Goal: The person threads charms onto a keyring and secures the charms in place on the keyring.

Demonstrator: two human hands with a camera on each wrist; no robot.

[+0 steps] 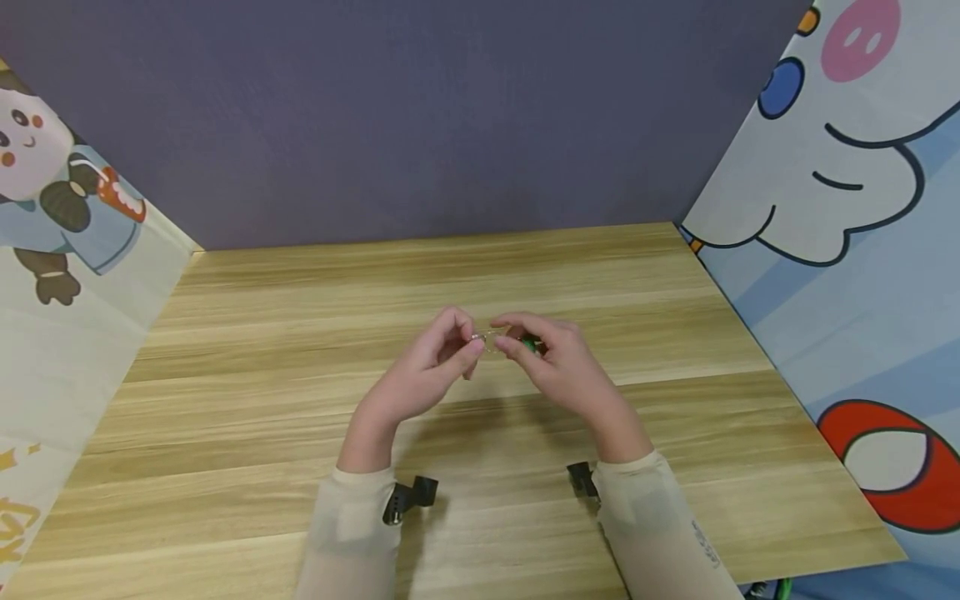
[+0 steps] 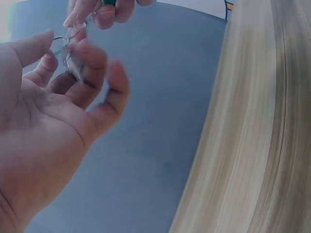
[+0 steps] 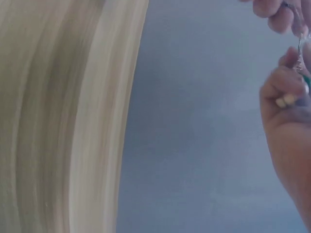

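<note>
Both hands hold a keychain between them above the table. My left hand (image 1: 420, 375) pinches its silver metal ring (image 2: 59, 38) between thumb and fingertips, and thin shiny metal hangs in front of its fingers in the left wrist view. Close on the right, my right hand (image 1: 558, 358) has its fingers curled round the keychain's green part (image 1: 529, 344). A silver chain (image 3: 300, 52) runs up from the right fingertips toward the left hand in the right wrist view. Two cream-coloured tips (image 3: 286, 100) stick out of the right fist; the rest of that part is hidden.
Beneath the hands lies a wood-grain table (image 1: 300, 350). A dark grey-blue panel (image 1: 435, 125) rises along its back edge. Cartoon-printed walls (image 1: 795, 333) flank it on both sides. Black straps with small cameras (image 1: 411, 497) sit on both sleeved wrists.
</note>
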